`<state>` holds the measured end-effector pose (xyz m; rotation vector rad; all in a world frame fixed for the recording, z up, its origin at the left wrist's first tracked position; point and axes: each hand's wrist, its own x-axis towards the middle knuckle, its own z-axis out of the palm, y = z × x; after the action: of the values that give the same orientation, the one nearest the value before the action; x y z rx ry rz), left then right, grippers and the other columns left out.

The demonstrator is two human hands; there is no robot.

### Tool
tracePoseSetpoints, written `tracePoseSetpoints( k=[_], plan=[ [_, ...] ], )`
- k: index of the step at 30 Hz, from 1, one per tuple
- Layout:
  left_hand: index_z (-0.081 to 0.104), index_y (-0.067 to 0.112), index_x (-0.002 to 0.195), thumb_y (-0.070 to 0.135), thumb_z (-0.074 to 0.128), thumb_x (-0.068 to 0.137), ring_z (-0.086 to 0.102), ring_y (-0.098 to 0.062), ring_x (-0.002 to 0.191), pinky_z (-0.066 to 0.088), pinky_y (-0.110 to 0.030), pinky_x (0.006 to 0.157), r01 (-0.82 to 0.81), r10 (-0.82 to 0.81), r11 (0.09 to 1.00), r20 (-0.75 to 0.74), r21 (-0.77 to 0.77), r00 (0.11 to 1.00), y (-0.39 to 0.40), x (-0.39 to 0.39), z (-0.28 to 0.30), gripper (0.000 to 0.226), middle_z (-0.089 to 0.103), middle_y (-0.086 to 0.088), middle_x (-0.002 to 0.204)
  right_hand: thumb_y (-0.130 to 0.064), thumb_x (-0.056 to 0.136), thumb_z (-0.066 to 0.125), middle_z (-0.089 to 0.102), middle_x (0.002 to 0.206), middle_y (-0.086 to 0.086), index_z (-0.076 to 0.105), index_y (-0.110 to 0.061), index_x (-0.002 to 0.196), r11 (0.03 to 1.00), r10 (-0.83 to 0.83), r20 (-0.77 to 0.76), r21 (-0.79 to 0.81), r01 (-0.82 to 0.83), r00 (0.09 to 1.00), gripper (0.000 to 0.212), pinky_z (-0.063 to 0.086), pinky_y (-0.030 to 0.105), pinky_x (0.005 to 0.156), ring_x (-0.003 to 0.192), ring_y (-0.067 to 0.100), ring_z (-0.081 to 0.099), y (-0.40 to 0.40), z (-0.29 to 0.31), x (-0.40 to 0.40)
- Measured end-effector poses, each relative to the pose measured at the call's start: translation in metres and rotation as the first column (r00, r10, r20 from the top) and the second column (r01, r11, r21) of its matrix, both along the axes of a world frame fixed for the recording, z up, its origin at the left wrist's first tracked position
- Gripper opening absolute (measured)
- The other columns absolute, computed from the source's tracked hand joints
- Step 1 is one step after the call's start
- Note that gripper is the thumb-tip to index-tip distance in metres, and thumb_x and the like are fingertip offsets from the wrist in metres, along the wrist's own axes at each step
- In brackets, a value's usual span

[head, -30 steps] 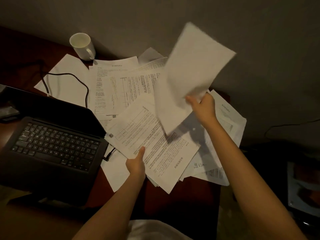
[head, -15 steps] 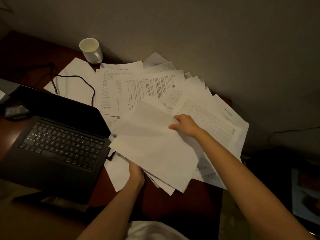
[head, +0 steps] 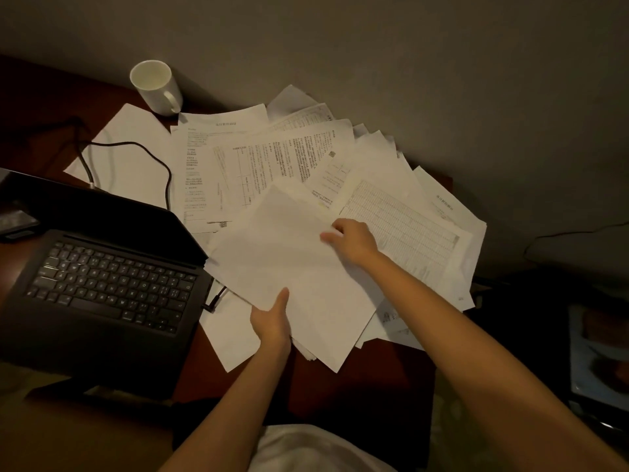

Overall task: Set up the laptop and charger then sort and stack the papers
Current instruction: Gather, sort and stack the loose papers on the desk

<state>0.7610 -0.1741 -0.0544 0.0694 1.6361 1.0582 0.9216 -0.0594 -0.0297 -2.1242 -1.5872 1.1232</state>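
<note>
The room was dim. A plain grey-beige wall rose behind a dark reddish wooden desk, and the right side lay in deep shadow.

Left hand: reaches forward from below, thumb stretched upward, the other fingers hidden from the camera.
Right hand: reaches further forward and to the left, knuckles up, fingers curled, fingertips blurred.
Arms: both bare, forearms extended, well apart near the elbows.
</note>
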Motion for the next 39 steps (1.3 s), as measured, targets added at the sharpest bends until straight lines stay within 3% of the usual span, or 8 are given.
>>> tracePoseSetpoints(
  k=[3,8,14,16,20,25,32,39],
  plan=[
    [0.051,0.007,0.134,0.006,0.070,0.085,0.057,-0.018,0.105,0.043,-0.026,0.093,-0.089,0.088,0.996,-0.068,-0.017,0.994,0.002,0.011,-0.003,0.053,0.060,-0.007,0.125,-0.028,0.087,0.064,0.057,0.113,0.009,0.058,-0.011,0.116,0.980,-0.191,0.154,0.080,0.180,0.969,0.034,0.044,0.029,0.076,0.100,0.023,0.055,0.015,-0.006,0.029],
    [0.047,0.011,0.138,0.008,0.073,0.083,0.055,-0.021,0.118,0.039,-0.030,0.104,-0.115,0.111,0.992,-0.097,-0.045,0.989,0.005,0.015,-0.014,0.062,0.058,-0.004,0.129,-0.032,0.078,0.075,0.035,0.139,0.017,0.033,-0.012,0.138,0.984,-0.087,0.498,-0.093,0.154,0.863,0.076,0.036,0.042,0.102,0.129,0.032,0.032,0.035,-0.003,0.086],
    [0.047,0.008,0.137,0.011,0.073,0.083,0.055,-0.024,0.118,0.039,-0.031,0.104,-0.078,0.069,0.995,-0.136,-0.060,0.988,0.005,0.011,-0.019,0.060,0.058,-0.007,0.129,-0.051,0.064,0.081,0.030,0.147,0.017,0.023,-0.012,0.144,0.971,-0.015,0.482,-0.202,0.127,0.876,0.107,0.029,0.048,0.110,0.136,0.035,0.029,0.041,-0.003,0.120],
    [0.046,0.007,0.138,0.013,0.073,0.083,0.054,-0.024,0.119,0.038,-0.033,0.107,-0.069,0.058,0.996,-0.156,-0.063,0.986,0.004,0.011,-0.021,0.062,0.057,-0.007,0.130,-0.051,0.064,0.081,0.037,0.144,0.016,0.028,-0.011,0.141,0.968,0.003,0.469,-0.222,0.115,0.883,0.102,0.030,0.049,0.108,0.132,0.035,0.036,0.038,0.000,0.124],
    [0.045,0.007,0.139,0.016,0.074,0.082,0.053,-0.024,0.120,0.037,-0.035,0.109,-0.059,0.049,0.997,-0.160,-0.056,0.986,0.003,0.011,-0.024,0.065,0.056,-0.007,0.132,-0.031,0.077,0.077,0.051,0.135,0.014,0.042,-0.006,0.135,0.963,-0.025,0.221,-0.256,0.082,0.975,0.071,0.043,0.037,0.095,0.121,0.032,0.050,0.034,0.012,0.126],
    [0.047,0.006,0.137,0.013,0.073,0.083,0.054,-0.026,0.119,0.041,-0.035,0.105,-0.019,0.016,1.000,-0.151,-0.017,0.988,0.003,0.008,-0.022,0.060,0.058,-0.008,0.130,-0.036,0.090,0.061,0.062,0.109,0.012,0.058,-0.009,0.106,0.990,0.047,0.459,-0.142,0.021,0.887,0.032,0.042,0.032,0.068,0.085,0.024,0.056,0.033,0.041,0.108],
    [0.047,0.005,0.137,0.011,0.072,0.084,0.056,-0.024,0.115,0.043,-0.031,0.098,0.004,-0.003,1.000,-0.097,0.008,0.995,0.002,0.004,-0.017,0.059,0.057,-0.009,0.130,-0.029,0.095,0.056,0.063,0.091,0.010,0.066,-0.008,0.096,0.992,-0.010,0.613,0.107,-0.070,0.790,0.023,0.040,0.030,0.070,0.089,0.029,0.062,0.026,0.080,0.086],
    [0.050,0.004,0.134,0.012,0.072,0.084,0.057,-0.024,0.108,0.045,-0.031,0.095,0.029,-0.029,0.999,-0.052,0.015,0.998,-0.001,-0.001,-0.015,0.056,0.059,-0.011,0.126,-0.017,0.096,0.047,0.069,0.097,0.015,0.067,-0.012,0.104,0.903,-0.034,0.748,0.308,-0.301,0.663,0.022,0.041,0.030,0.069,0.090,0.033,0.064,0.022,0.114,0.089]
  ],
)
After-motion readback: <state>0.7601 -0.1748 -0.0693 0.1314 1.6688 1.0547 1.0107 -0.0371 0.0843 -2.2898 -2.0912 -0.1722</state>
